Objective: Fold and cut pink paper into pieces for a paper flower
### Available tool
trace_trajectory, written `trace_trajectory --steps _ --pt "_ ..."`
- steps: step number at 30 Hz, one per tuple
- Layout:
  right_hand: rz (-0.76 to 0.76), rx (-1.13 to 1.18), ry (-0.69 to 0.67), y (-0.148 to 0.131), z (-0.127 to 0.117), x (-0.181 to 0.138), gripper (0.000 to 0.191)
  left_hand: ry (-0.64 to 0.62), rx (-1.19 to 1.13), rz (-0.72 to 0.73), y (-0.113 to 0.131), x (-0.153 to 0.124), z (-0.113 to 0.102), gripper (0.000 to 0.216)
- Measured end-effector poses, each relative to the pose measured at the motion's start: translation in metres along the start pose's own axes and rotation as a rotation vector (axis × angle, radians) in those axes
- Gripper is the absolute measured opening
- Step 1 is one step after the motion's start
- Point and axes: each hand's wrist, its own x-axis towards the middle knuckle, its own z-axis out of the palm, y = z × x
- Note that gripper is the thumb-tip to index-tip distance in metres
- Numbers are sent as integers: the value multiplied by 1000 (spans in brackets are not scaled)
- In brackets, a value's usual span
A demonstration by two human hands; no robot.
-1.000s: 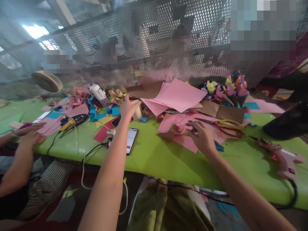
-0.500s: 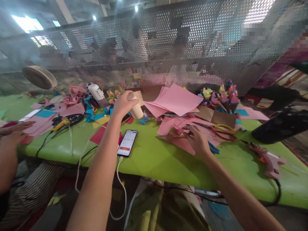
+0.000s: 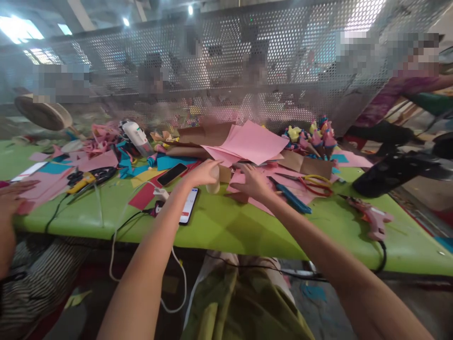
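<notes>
My left hand [image 3: 203, 174] is wrapped round a cream-coloured cylinder [image 3: 213, 185], upright near the middle of the green table; whether it is a cup or a roll I cannot tell. A small brown card piece [image 3: 224, 174] shows just right of it. Over crumpled pink paper [image 3: 239, 178] lies my right hand [image 3: 253, 183], open, fingers stretched toward the left hand. Behind both hands rises a fanned stack of pink sheets [image 3: 253, 141]. The lit phone [image 3: 188, 208] is partly hidden under my left forearm.
Right of my hand are a blue-handled tool [image 3: 292, 198], scissors [image 3: 316, 185], a pink glue gun [image 3: 371, 217] and a black bottle [image 3: 384, 177]. A dark phone [image 3: 172, 174] and a white bottle [image 3: 136, 137] lie left. Another person's hand [image 3: 14, 194] rests on paper at far left.
My left hand has carried the cylinder right and lower, setting it more upright and uncovering the dark phone. My right hand has moved left and away from me, exposing the blue-handled tool.
</notes>
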Motion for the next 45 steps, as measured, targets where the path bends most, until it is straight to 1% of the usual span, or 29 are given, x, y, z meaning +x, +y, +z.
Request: trace_trajectory --steps 1,2,3,4,5,6,7,9,12,14,16,19,23,27,30,32,34,36,38,40,43,45 --pt "14 -5 -1 -4 8 11 60 -7 18 -5 -1 0 0 89" --pt "63 17 2 -7 16 21 55 -15 37 -12 -1 1 -1 89" --pt "127 56 8 -9 23 30 41 -25 57 -12 -2 1 -1 88" --pt "159 72 10 -10 29 37 24 -37 77 -8 -2 1 -2 88" --pt "185 91 14 -10 33 43 12 -46 98 -7 -2 1 -2 88" --pt "201 110 20 -10 35 47 11 -46 115 -17 -1 0 -1 88" --pt "206 129 26 -10 36 51 12 -34 128 -37 0 0 -1 89" --pt "210 179 47 -10 35 55 11 34 139 -96 5 -2 2 91" --pt "213 267 88 -10 30 58 8 168 143 -172 16 -6 8 84" --pt "231 327 119 -8 27 59 7 202 146 -207 20 -8 10 79" --pt "261 393 148 -5 23 59 9 207 148 -221 20 -10 10 77" --pt "301 504 179 0 18 58 16 213 150 -228 17 -11 9 80" --pt "336 648 191 2 15 53 21 208 93 -236 22 -8 16 78" --pt "358 777 220 3 10 45 24 281 68 -258 32 -6 26 78" --pt "374 852 293 10 -1 40 27 296 69 -269 28 -9 24 80" --pt "389 886 341 17 -11 37 25 277 57 -275 20 -10 21 81" --pt "408 937 374 22 -19 34 19 259 41 -281 12 -11 18 80" --pt "430 1038 392 26 -24 31 13 242 -2 -277 6 -11 16 75" --pt "444 1169 389 28 -24 28 14 233 -68 -280 7 -9 17 66" --pt "458 1251 406 29 -22 27 16 255 -108 -304 11 -7 18 60" --pt "450 1249 482 32 -18 27 12 325 -100 -351 18 -4 21 54" --pt "396 1195 500 34 -18 27 12 343 -118 -348 17 -3 23 54"
